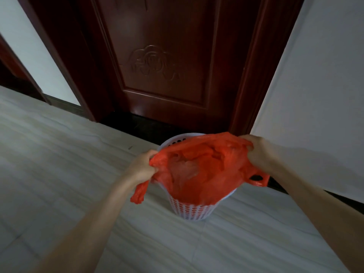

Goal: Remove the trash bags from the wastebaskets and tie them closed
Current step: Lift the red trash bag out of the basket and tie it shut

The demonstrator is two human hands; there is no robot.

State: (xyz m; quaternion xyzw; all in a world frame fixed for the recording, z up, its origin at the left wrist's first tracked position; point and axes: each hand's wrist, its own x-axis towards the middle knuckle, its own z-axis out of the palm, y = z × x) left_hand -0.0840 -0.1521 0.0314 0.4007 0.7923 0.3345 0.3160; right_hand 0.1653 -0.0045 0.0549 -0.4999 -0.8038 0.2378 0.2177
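Note:
A red plastic trash bag sits inside a white perforated wastebasket on the floor in front of a door. The bag's mouth is pulled open and pale crumpled trash shows inside. My left hand grips the bag's left edge, with one red handle strip hanging below it. On the other side my right hand grips the right edge near the far rim. The second handle loop dangles over the basket's right side.
A dark red wooden door with a carved panel stands closed just behind the basket. White walls flank it on both sides. The floor is pale tile, with a dark threshold strip along the door.

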